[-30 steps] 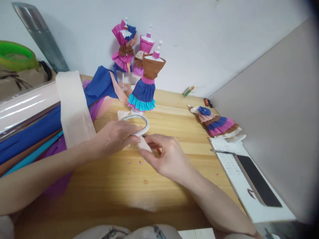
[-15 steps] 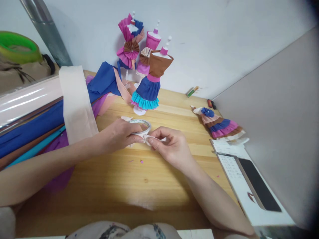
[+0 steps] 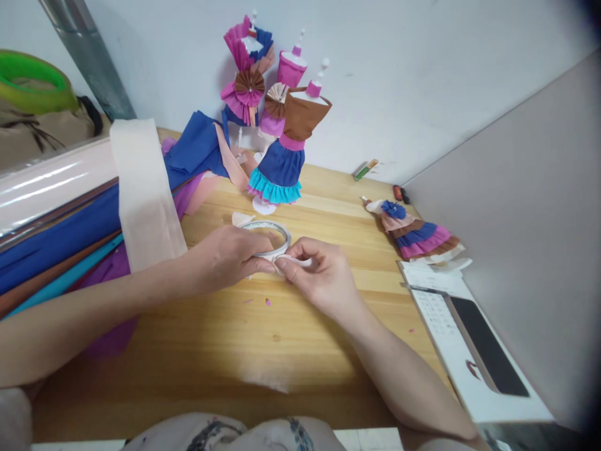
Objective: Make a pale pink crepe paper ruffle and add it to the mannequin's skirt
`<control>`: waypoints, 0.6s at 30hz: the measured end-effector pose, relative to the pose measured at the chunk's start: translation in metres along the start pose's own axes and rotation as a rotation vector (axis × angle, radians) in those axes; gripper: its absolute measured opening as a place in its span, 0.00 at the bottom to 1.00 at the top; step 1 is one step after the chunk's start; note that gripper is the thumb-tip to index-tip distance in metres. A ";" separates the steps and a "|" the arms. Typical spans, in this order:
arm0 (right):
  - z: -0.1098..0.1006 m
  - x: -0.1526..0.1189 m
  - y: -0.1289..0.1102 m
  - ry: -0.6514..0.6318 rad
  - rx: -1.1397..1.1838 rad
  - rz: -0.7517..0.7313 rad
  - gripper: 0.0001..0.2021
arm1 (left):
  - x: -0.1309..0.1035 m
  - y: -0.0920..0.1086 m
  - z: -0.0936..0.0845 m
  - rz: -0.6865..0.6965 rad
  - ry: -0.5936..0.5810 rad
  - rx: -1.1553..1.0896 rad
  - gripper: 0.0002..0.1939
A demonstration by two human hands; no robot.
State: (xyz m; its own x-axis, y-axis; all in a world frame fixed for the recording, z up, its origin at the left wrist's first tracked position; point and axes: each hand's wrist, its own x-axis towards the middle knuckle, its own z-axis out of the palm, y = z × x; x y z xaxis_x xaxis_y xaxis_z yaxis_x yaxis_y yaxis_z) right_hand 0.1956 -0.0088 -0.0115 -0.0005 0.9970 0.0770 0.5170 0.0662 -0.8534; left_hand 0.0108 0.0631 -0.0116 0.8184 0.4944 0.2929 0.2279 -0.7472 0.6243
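A roll of white tape (image 3: 285, 233) is gripped between the thumb and fingers of my left hand (image 3: 230, 255), over the middle of the wooden table. Right beside it, my right hand (image 3: 319, 270) pinches a small pale strip (image 3: 300, 261) at the roll's near right edge. The fingertips of both hands almost meet there. A cream paper scrap (image 3: 242, 218) shows just behind the roll. Behind the hands stands a small dress form (image 3: 282, 163) in a brown top and a blue skirt with a turquoise ruffle.
Rolls of coloured crepe paper (image 3: 61, 219) lie at the left, with a cream strip (image 3: 145, 194) across them. Two more dress forms stand at the back. A striped doll dress (image 3: 425, 238) lies at the right, near a white board (image 3: 498, 401). A bottle (image 3: 91, 62) stands back left.
The view has shifted slightly. The tape roll has turned a little and sits slightly further right, its ring more visible. Both hands keep their hold.
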 end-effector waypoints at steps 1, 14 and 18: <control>0.000 0.000 0.000 0.009 -0.007 0.002 0.12 | 0.000 0.001 0.000 -0.003 0.002 0.005 0.20; 0.008 0.000 0.004 0.043 -0.009 -0.033 0.12 | -0.005 -0.002 0.007 0.072 0.006 0.197 0.20; 0.006 0.002 0.004 0.055 0.001 -0.043 0.12 | -0.004 -0.001 0.005 0.054 0.003 0.163 0.20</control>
State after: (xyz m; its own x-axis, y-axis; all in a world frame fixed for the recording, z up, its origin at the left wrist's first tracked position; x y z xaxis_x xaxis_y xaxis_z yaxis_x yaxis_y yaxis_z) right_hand 0.1923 -0.0059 -0.0176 0.0240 0.9896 0.1417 0.5162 0.1091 -0.8495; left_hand 0.0098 0.0596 -0.0171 0.8302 0.4530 0.3250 0.2665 -0.8345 0.4823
